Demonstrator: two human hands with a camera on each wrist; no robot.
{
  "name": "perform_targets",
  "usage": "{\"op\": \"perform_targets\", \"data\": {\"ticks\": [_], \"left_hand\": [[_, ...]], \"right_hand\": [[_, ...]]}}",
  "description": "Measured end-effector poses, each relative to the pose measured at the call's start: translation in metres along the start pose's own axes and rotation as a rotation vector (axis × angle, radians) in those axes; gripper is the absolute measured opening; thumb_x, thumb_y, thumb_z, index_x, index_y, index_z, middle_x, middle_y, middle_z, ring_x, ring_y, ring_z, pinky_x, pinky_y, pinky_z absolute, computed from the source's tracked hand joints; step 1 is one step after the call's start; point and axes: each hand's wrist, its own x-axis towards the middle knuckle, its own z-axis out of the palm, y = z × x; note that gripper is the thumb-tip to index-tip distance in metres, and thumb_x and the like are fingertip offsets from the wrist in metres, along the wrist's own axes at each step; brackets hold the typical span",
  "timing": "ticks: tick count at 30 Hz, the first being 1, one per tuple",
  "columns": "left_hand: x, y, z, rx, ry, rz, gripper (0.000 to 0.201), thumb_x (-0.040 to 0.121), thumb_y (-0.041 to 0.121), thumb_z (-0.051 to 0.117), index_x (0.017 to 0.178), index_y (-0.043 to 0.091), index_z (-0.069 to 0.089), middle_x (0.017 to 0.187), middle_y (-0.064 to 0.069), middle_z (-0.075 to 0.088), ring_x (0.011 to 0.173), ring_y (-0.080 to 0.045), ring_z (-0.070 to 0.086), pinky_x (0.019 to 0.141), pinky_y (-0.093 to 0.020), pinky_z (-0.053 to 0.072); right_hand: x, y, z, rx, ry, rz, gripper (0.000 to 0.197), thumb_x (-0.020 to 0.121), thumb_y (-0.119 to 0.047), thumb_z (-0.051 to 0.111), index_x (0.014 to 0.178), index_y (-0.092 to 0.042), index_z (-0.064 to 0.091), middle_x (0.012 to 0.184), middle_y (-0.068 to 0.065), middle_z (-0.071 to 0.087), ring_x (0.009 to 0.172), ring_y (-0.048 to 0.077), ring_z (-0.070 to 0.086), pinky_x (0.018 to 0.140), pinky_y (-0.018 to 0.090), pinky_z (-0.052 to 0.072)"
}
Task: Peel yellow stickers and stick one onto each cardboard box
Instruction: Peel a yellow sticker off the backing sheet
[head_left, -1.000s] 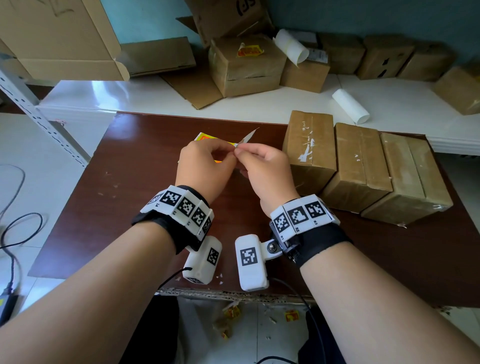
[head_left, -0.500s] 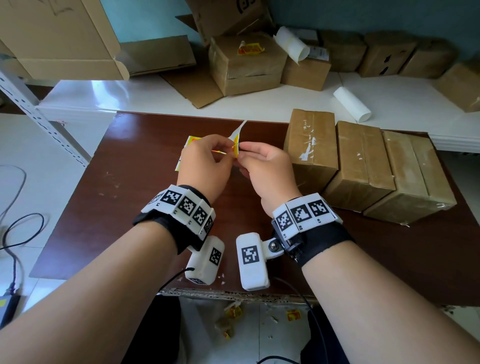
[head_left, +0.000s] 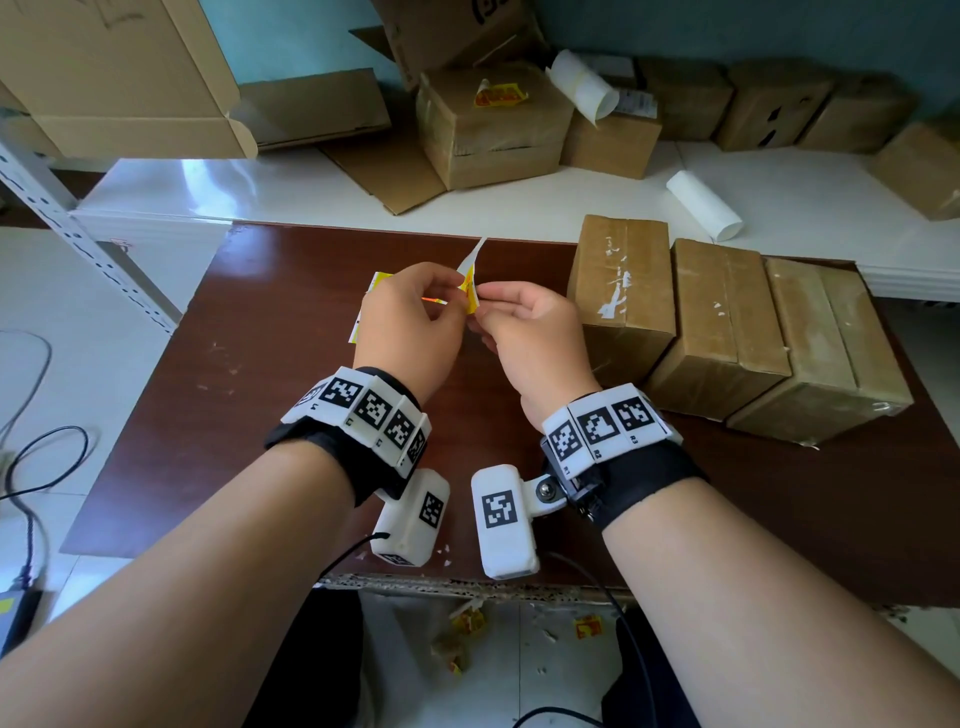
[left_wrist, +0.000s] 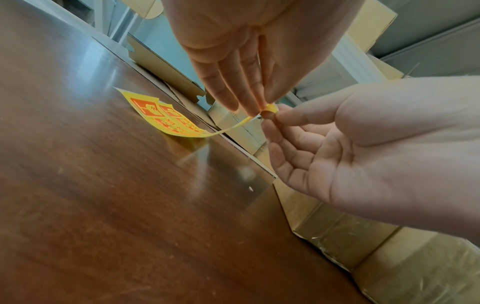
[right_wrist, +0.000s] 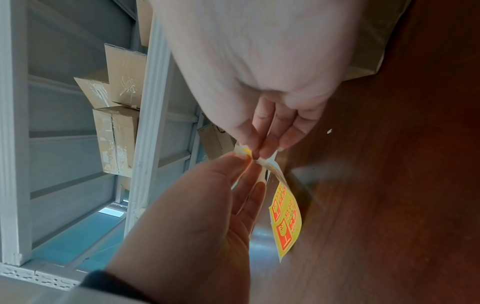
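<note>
A yellow sticker sheet (head_left: 373, 285) with red print hangs just above the brown table (head_left: 249, 395), held up between both hands. My left hand (head_left: 457, 291) pinches the sheet at its right corner. My right hand (head_left: 480, 306) pinches a peeled yellow corner (head_left: 470, 291) there, and a white flap (head_left: 474, 253) sticks up above it. The left wrist view has the sheet (left_wrist: 166, 121) curving up to the pinch of left hand (left_wrist: 259, 111) and right hand (left_wrist: 270, 117). Three taped cardboard boxes (head_left: 623, 291), (head_left: 722, 322), (head_left: 826, 338) stand side by side to the right, with no yellow sticker showing on their tops.
Behind the table a white shelf (head_left: 291, 182) carries more boxes, one with a yellow sticker (head_left: 498, 96), flat cardboard (head_left: 384, 176) and a white paper roll (head_left: 704, 205). Cables (head_left: 31, 467) lie on the floor at left. Sticker scraps (head_left: 587, 626) lie under the table's near edge.
The white flap at the sheet's corner has swung from pointing right to standing upright, and yellow now shows at the pinch. Both hands stay together, hardly moved.
</note>
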Motion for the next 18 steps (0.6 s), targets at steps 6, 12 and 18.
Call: {"op": "perform_targets", "data": {"ticks": [6, 12, 18], "left_hand": [[0.0004, 0.0002, -0.0009, -0.03, 0.003, -0.014, 0.017, 0.092, 0.02, 0.071, 0.108, 0.024, 0.075, 0.093, 0.012, 0.076, 0.071, 0.003, 0.07, 0.068, -0.018, 0.054], [0.0005, -0.0002, -0.0023, -0.042, -0.011, -0.034, 0.021, 0.089, 0.015, 0.073, 0.102, 0.032, 0.072, 0.086, 0.018, 0.075, 0.073, 0.0, 0.072, 0.072, -0.029, 0.061], [0.0048, -0.0005, -0.0082, -0.038, -0.026, -0.029, 0.026, 0.089, 0.013, 0.076, 0.086, 0.038, 0.068, 0.079, 0.016, 0.074, 0.063, 0.005, 0.064, 0.064, -0.017, 0.049]], "right_hand": [[0.0006, 0.0, 0.0008, -0.001, 0.028, -0.011, 0.013, 0.098, 0.004, 0.07, 0.107, -0.004, 0.075, 0.097, 0.019, 0.08, 0.077, 0.012, 0.076, 0.072, 0.018, 0.059], [0.0024, 0.0054, 0.0023, -0.044, 0.056, -0.031, 0.02, 0.098, 0.002, 0.072, 0.088, -0.016, 0.068, 0.085, 0.012, 0.078, 0.075, 0.015, 0.076, 0.072, 0.026, 0.055], [0.0018, 0.0012, 0.0008, -0.076, 0.025, -0.04, 0.019, 0.097, 0.003, 0.07, 0.088, -0.014, 0.067, 0.086, 0.013, 0.079, 0.078, 0.016, 0.077, 0.075, 0.027, 0.059]]}}
